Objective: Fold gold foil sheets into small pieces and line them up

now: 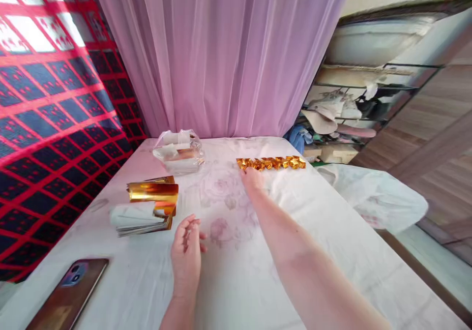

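My right hand (253, 178) reaches far across the table, with its fingers closed at the left end of a row of shiny gold folded-foil pieces (271, 164). The leftmost foil piece (241, 163) is at its fingertips, which are partly hidden. My left hand (187, 244) rests nearer on the cloth, fingers loosely curled and slightly apart, with nothing visible in it. To its left lies a stack of gold foil sheets (155, 192), bent over, beside a stack of white-backed folded sheets (136, 217).
A clear plastic bag (180, 153) with contents stands at the table's back left. A phone (68, 295) lies face down at front left. The table has a white floral cloth (228, 281). Behind hangs a pink curtain (221, 54); a loaded shelf (342, 108) and a white plastic bag (383, 199) are at right.
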Demonstrator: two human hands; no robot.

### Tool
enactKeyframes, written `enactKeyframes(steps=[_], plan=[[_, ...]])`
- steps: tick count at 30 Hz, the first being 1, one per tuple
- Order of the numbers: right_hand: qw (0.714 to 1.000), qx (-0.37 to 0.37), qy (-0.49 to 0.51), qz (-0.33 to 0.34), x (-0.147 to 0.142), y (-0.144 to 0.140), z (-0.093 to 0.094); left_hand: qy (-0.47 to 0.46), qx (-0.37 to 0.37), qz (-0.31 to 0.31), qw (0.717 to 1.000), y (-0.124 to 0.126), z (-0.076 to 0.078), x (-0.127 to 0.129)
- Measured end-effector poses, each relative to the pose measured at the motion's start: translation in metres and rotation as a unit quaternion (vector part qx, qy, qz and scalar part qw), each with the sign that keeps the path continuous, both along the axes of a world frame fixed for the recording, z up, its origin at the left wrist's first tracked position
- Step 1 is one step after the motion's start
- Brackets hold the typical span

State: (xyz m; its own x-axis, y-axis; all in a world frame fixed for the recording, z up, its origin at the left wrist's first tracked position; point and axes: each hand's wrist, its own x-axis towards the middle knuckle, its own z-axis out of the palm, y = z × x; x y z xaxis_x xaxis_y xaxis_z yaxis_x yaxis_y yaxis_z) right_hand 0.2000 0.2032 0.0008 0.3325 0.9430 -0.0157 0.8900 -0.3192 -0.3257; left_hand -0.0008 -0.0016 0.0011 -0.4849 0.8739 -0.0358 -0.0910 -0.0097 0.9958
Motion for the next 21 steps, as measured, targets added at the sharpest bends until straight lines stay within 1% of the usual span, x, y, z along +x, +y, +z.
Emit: enactKeyframes(steps=[11,21], plan=[[1.0,0.014,0.019,-0.02,-0.0036,-0.0034,0.0104,-0.001,-0.003,-0.003,1.0,0.0003,0.0003,-0.0009],[0.999,0.006,0.049,0.019,-0.0001,-0.0084,0.007,0.006,0.003,-0.006,1.0,0.0004,0.0014,-0.0021]])
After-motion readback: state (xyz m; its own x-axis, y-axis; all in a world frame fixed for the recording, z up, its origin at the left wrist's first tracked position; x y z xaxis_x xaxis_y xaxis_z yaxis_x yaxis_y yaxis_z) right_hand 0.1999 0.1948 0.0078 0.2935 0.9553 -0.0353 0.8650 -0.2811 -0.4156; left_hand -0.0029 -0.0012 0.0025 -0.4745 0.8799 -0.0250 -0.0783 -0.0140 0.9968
